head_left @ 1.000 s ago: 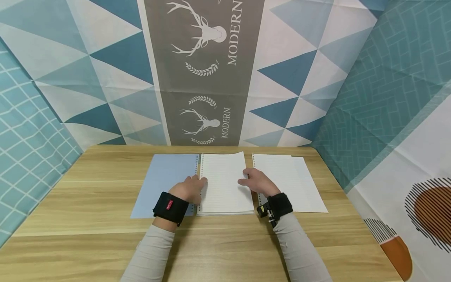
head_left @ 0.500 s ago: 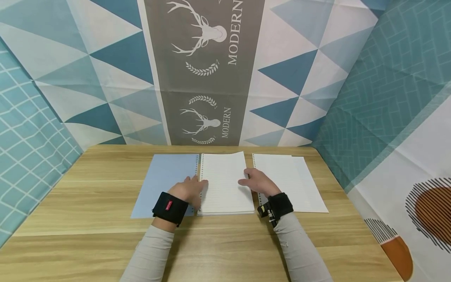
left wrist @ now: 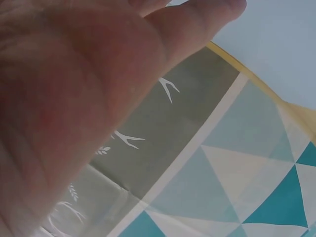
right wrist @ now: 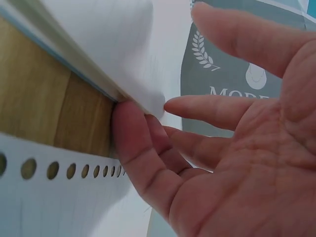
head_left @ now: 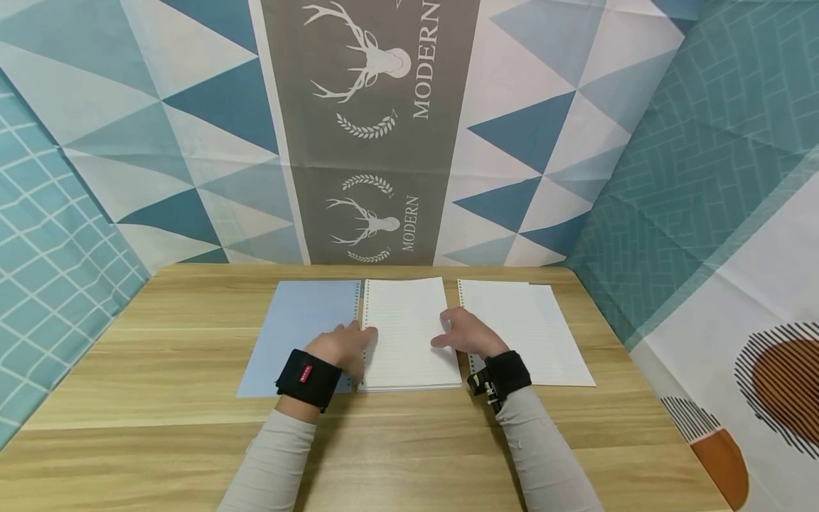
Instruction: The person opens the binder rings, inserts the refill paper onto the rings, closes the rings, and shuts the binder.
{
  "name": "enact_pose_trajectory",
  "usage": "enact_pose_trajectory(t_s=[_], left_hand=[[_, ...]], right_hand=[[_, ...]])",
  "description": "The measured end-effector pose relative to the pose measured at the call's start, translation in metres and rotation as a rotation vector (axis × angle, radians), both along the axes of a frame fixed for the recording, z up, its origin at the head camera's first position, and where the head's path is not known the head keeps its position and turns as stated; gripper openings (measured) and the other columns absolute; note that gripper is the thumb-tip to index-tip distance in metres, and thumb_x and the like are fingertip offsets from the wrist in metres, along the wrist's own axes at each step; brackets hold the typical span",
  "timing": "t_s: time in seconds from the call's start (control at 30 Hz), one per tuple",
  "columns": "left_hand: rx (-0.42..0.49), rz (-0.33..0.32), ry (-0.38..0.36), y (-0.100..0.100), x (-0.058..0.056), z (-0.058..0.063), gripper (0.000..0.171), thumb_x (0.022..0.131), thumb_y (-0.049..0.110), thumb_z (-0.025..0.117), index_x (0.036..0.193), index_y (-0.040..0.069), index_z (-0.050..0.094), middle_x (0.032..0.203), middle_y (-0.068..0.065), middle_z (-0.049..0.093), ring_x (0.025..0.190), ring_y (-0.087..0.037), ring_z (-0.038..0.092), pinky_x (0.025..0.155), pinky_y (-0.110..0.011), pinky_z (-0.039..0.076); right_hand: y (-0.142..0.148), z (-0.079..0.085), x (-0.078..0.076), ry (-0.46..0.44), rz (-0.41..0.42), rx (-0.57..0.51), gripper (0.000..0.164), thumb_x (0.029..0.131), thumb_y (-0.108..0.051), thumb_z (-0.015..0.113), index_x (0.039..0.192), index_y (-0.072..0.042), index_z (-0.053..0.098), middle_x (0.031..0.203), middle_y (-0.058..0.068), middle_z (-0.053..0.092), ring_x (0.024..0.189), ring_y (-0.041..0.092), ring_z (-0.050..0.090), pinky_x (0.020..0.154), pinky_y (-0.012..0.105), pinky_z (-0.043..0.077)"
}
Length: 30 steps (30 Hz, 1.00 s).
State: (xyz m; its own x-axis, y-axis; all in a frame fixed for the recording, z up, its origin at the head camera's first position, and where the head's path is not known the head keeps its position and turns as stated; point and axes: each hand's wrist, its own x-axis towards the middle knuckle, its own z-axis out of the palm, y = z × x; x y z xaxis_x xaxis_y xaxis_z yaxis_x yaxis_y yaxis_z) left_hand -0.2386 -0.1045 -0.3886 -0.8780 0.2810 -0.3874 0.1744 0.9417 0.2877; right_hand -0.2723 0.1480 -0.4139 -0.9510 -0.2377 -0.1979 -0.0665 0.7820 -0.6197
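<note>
In the head view, a stack of lined loose-leaf paper lies in the middle, its punched holes along the left side. My left hand spans the gap between it and a blue cover sheet; the thumb rests on the stack's left margin, the other fingers lie over the blue sheet. My right hand is at the stack's right edge, thumb above the top page. In the right wrist view, the lower fingers touch the stack's edge, with the thumb spread apart. The left wrist view shows mostly palm.
Another set of white punched sheets lies to the right, two of them overlapping. All rest on a wooden table against a patterned cloth backdrop. Black bands wrap both wrists.
Both hands stay in nearly the same place. The top right corner of the middle stack sits very slightly lower, and the right fingertips have shifted a little.
</note>
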Motion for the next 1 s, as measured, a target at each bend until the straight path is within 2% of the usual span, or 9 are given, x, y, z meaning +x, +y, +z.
enact_pose_trajectory(t_s=[0.1, 0.3, 0.4, 0.47, 0.57, 0.73, 0.83, 1.0], left_hand=[[0.004, 0.001, -0.001, -0.0011, 0.0003, 0.0013, 0.091, 0.071, 0.006, 0.087, 0.151, 0.013, 0.045, 0.162, -0.026, 0.032, 0.148, -0.049, 0.034, 0.111, -0.066, 0.039], [0.006, 0.017, 0.002, -0.0024, -0.0004, 0.0025, 0.090, 0.071, 0.009, 0.088, 0.150, 0.013, 0.046, 0.161, -0.026, 0.034, 0.146, -0.047, 0.037, 0.110, -0.065, 0.040], [0.001, 0.015, 0.019, -0.0017, -0.0010, 0.0026, 0.085, 0.070, 0.010, 0.089, 0.146, 0.009, 0.049, 0.155, -0.025, 0.044, 0.140, -0.044, 0.044, 0.107, -0.062, 0.043], [-0.013, 0.002, 0.040, -0.0009, -0.0015, 0.0030, 0.077, 0.072, 0.009, 0.087, 0.140, 0.007, 0.053, 0.146, -0.023, 0.052, 0.131, -0.040, 0.051, 0.103, -0.058, 0.047], [-0.040, -0.023, 0.070, 0.0007, -0.0024, 0.0040, 0.058, 0.076, 0.007, 0.081, 0.129, 0.003, 0.058, 0.125, -0.019, 0.063, 0.111, -0.034, 0.055, 0.092, -0.049, 0.049], [-0.053, -0.044, 0.076, 0.0023, -0.0048, 0.0032, 0.022, 0.083, 0.005, 0.072, 0.101, 0.005, 0.061, 0.093, -0.011, 0.060, 0.086, -0.027, 0.052, 0.072, -0.039, 0.044], [-0.050, -0.049, 0.078, 0.0024, -0.0054, 0.0006, 0.012, 0.086, 0.006, 0.070, 0.092, 0.006, 0.059, 0.087, -0.010, 0.057, 0.080, -0.025, 0.053, 0.067, -0.036, 0.042], [-0.062, -0.057, 0.105, 0.0031, -0.0046, -0.0014, 0.008, 0.088, 0.007, 0.067, 0.084, 0.006, 0.060, 0.086, -0.010, 0.055, 0.077, -0.025, 0.051, 0.065, -0.037, 0.041]], right_hand=[[0.0005, -0.0010, 0.0006, 0.001, 0.021, 0.016, 0.071, 0.088, -0.018, 0.078, 0.148, 0.005, 0.047, 0.157, 0.025, 0.043, 0.145, 0.037, 0.042, 0.118, 0.053, 0.037], [0.0008, -0.0035, -0.0004, 0.039, 0.121, 0.154, 0.080, 0.082, -0.023, 0.084, 0.148, 0.002, 0.047, 0.157, 0.027, 0.037, 0.142, 0.041, 0.043, 0.115, 0.055, 0.040], [0.0001, -0.0055, -0.0008, 0.040, 0.135, 0.187, 0.086, 0.080, -0.024, 0.086, 0.152, 0.000, 0.044, 0.159, 0.028, 0.033, 0.145, 0.044, 0.038, 0.115, 0.058, 0.038], [0.0000, -0.0066, -0.0010, 0.037, 0.135, 0.196, 0.087, 0.080, -0.024, 0.086, 0.152, -0.001, 0.043, 0.160, 0.027, 0.033, 0.146, 0.044, 0.036, 0.116, 0.058, 0.038], [0.0000, -0.0067, -0.0011, 0.039, 0.140, 0.212, 0.086, 0.081, -0.024, 0.086, 0.152, -0.001, 0.043, 0.159, 0.028, 0.032, 0.146, 0.045, 0.036, 0.116, 0.057, 0.037], [-0.0011, -0.0069, -0.0009, 0.043, 0.147, 0.233, 0.082, 0.082, -0.025, 0.084, 0.150, -0.002, 0.045, 0.158, 0.028, 0.033, 0.145, 0.045, 0.036, 0.115, 0.058, 0.038], [-0.0017, -0.0068, -0.0002, 0.042, 0.153, 0.245, 0.081, 0.082, -0.026, 0.084, 0.149, -0.003, 0.046, 0.157, 0.027, 0.033, 0.143, 0.044, 0.037, 0.113, 0.058, 0.039], [-0.0019, -0.0040, 0.0021, 0.036, 0.170, 0.245, 0.084, 0.082, -0.029, 0.084, 0.151, -0.005, 0.044, 0.159, 0.027, 0.032, 0.144, 0.046, 0.036, 0.112, 0.060, 0.039]])
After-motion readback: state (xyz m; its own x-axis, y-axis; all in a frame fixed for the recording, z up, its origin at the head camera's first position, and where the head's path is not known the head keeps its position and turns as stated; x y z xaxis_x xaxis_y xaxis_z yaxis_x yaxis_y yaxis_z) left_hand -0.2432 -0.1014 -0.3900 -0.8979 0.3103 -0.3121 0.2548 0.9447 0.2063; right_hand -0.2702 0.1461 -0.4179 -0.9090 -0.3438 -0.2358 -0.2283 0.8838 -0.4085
